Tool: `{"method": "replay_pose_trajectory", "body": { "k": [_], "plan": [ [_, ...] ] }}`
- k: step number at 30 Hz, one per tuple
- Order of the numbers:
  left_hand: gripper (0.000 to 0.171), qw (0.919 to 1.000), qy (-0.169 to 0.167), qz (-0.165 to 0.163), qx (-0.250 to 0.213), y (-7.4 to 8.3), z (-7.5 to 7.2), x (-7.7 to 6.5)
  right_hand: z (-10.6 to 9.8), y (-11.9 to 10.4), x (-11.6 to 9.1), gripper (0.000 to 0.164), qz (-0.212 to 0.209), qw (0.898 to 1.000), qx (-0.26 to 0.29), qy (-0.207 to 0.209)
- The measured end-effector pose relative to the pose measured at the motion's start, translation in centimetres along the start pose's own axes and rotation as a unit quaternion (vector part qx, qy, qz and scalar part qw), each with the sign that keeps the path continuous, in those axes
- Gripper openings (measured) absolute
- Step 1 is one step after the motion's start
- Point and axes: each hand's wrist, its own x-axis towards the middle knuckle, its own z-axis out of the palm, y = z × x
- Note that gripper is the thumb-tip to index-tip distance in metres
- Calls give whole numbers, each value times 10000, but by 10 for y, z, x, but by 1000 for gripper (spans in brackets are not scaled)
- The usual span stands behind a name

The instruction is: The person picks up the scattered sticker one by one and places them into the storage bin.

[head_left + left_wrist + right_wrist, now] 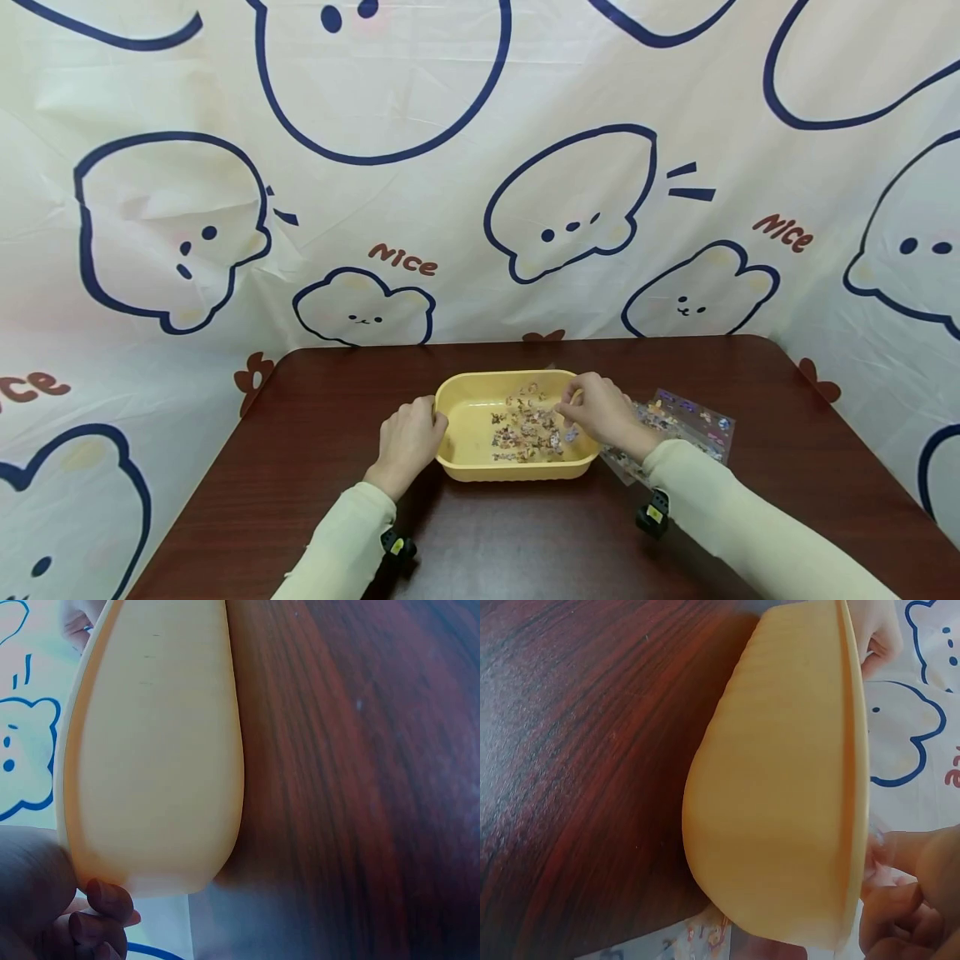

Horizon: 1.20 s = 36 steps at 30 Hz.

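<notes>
A yellow plastic basin (510, 475) stands on the table, and small printed cartoon stickers (525, 433) lie scattered over its floor. My left hand (408, 437) grips the basin's left rim, thumb over the edge and fingers curled below it in the left wrist view. Over the basin's right side, my right hand (603, 412) pinches a small clear sticker (876, 844) between thumb and fingertips. The basin's wall hides part of that sticker in the right wrist view.
Clear printed sticker sheets (701, 421) lie overlapping on the table right of the basin, partly under the right forearm. The dark wooden table (517, 542) meets a cartoon-printed cloth (465, 208) at the back and sides.
</notes>
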Motion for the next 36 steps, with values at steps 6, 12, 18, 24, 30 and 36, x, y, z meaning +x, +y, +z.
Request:
{"method": "replay_pose_trajectory", "body": {
  "k": [6, 12, 18, 24, 30, 36],
  "plan": [
    [12, 10000, -25, 0, 3, 0, 0, 0, 6, -4, 1, 21, -272, 9991, -293, 154],
    [13, 10000, -25, -3, 21, 0, 0, 1, 15, -7, 2, 28, -405, 9962, -717, 288],
    [13, 10000, -33, 9, 4, -1, 0, 1, 22, -9, 3, 32, -387, 9906, -1252, 382],
    [12, 10000, -6, 15, 1, -1, 0, 1, 27, -12, 5, 41, -451, 9875, -1457, 390],
    [17, 10000, 77, 35, 19, -1, 1, 0, 33, -15, 4, 51, -528, 9844, -1631, 407],
    [17, 10000, 27, 0, 16, -1, 1, 0, 38, -14, 4, 49, -443, 9806, -1877, 359]
  ]
}}
